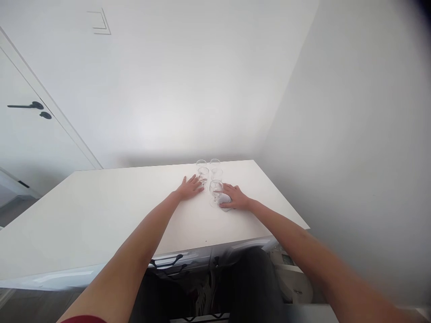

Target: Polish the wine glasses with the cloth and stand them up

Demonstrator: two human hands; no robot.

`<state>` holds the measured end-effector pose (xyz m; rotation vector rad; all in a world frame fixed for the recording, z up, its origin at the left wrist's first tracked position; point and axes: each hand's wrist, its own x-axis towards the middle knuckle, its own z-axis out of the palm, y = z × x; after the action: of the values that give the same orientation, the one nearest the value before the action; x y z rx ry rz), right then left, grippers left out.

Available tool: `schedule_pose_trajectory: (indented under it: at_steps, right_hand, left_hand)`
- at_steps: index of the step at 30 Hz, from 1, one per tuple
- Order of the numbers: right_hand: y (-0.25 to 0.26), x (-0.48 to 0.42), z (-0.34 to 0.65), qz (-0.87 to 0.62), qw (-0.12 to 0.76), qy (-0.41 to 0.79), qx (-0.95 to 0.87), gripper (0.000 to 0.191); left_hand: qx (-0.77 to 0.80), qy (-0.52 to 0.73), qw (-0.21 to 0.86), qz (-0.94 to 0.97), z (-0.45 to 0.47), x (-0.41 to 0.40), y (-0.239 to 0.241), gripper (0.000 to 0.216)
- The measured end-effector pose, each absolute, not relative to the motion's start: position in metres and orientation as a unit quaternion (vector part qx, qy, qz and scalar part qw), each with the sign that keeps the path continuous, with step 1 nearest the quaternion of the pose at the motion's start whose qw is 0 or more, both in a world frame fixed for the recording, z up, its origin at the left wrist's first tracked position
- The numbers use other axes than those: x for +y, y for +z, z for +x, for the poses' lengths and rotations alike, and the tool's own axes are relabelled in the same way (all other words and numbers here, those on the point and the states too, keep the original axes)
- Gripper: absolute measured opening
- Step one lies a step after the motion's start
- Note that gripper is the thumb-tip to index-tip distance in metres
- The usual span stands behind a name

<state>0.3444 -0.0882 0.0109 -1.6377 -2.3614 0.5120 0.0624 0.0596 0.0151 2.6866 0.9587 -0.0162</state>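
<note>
Several small clear stemmed glasses stand in a cluster on the white table [101, 211] near its far right corner. My left hand [191, 187] lies flat on the table, fingers spread, its fingertips just left of one glass [203, 174]. My right hand [235, 196] rests on a small pale cloth [225, 200] pressed to the tabletop, right beside the nearest glass [216, 189]. Two more glasses [214, 164] stand behind, close to the wall.
White walls close in behind and to the right of the table. A white door with a dark handle [32, 106] is at the left. Below the table's front edge are drawer fronts with dark handles [166, 261] and a white appliance [296, 280].
</note>
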Motion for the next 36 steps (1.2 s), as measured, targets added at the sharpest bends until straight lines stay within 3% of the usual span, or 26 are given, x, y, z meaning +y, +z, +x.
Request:
schedule_pose_trajectory:
  at_steps: [12,24,36]
  right_hand:
    - [0.013,-0.093,0.337,-0.575,0.11,0.153,-0.796,0.077]
    - [0.017,-0.099,0.323,-0.582,0.118,0.144,-0.792,0.067]
    - [0.022,-0.099,0.278,-0.544,0.08,0.15,-0.822,0.067]
  left_hand:
    - [0.407,0.018,0.11,0.906,0.043,0.021,0.004,0.076]
    - [0.498,0.052,0.079,0.862,-0.047,-0.053,0.0,0.063]
    - [0.554,0.051,0.053,0.829,-0.133,-0.059,0.001,0.062]
